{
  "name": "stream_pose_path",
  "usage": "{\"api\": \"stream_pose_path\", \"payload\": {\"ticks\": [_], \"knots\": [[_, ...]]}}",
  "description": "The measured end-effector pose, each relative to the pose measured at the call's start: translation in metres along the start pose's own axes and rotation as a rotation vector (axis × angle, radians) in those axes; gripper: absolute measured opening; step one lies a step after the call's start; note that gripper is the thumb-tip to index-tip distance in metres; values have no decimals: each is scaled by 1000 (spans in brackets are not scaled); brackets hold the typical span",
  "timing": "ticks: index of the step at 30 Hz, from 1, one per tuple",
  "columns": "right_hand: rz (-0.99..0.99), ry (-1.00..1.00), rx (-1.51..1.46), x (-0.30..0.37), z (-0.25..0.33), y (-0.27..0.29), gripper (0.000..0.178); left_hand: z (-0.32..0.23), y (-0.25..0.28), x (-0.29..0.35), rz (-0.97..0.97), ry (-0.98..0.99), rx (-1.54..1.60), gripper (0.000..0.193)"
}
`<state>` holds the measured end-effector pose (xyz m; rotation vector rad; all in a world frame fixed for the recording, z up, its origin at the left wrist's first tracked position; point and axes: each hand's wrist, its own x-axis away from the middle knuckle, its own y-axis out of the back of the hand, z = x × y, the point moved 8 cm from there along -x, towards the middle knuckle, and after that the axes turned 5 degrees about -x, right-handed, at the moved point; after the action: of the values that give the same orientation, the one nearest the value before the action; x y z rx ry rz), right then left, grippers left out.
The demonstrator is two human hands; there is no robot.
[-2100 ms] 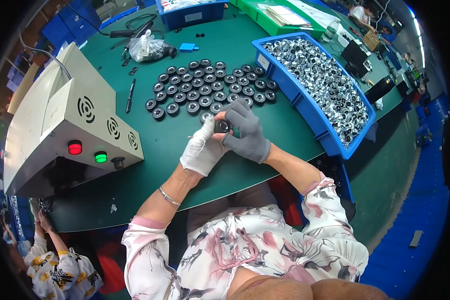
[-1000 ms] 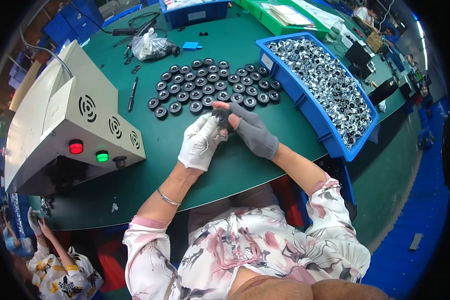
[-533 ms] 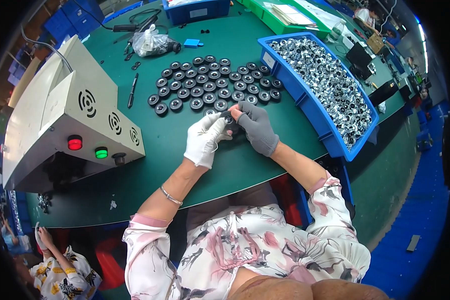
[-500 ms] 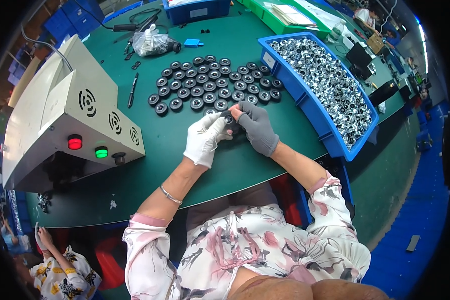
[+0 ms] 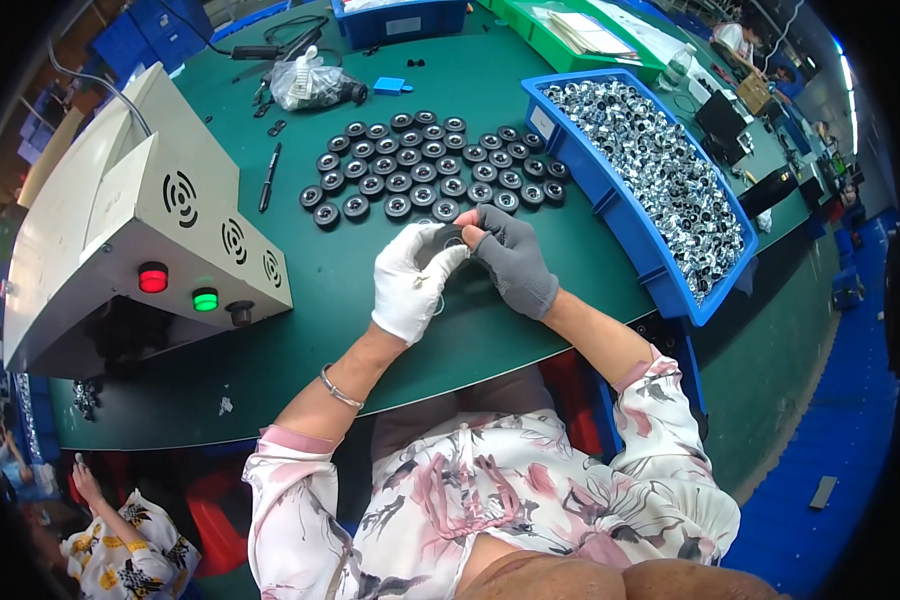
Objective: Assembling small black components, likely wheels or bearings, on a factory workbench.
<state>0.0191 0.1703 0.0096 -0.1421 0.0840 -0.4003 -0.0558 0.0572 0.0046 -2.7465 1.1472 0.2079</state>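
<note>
In front of me, over the green table, both hands meet around a small black wheel (image 5: 452,236), which the fingers largely cover. My left hand (image 5: 407,282), in a white glove, is closed on its left side with the thumb laid across the front. From the right, my right hand (image 5: 515,264), in a grey glove with bare fingertips, pinches the same wheel. Just beyond the hands lie several rows of black wheels (image 5: 398,182) with shiny metal centres, flat on the table. To the right, small silvery metal parts (image 5: 660,165) fill a blue bin (image 5: 625,222).
A beige machine (image 5: 120,210) with a red and a green button stands at left. A black pen (image 5: 269,178) lies beside it. Farther back are a plastic bag (image 5: 305,85), a small blue piece (image 5: 391,86) and a green tray (image 5: 570,62). Another person (image 5: 130,540) sits at lower left.
My left thumb has moved across the front of the wheel, and the wheel is now more hidden between the hands. The view has shifted slightly.
</note>
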Motion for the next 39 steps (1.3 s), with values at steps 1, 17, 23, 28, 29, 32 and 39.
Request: {"api": "stream_pose_path", "payload": {"ticks": [1,17,23,28,29,32,39], "knots": [[7,-3,-9,-1,1,-1,22,0,1,-2,-1,0,-2,22],[37,-9,169,-9,-1,11,22,-5,-6,5,-46,-186,-368,61],[69,111,439,7,28,17,22,-1,-14,3,123,-199,-396,68],[59,178,609,92,100,62,16,-10,-11,3,129,-256,-366,55],[100,171,707,110,105,71,18,-11,-3,1,97,-271,-385,53],[108,-44,1104,174,89,112,17,-24,-18,8,105,-323,-497,57],[-71,17,1299,191,99,81,18,-37,-45,25,163,-512,-1052,86]]}}
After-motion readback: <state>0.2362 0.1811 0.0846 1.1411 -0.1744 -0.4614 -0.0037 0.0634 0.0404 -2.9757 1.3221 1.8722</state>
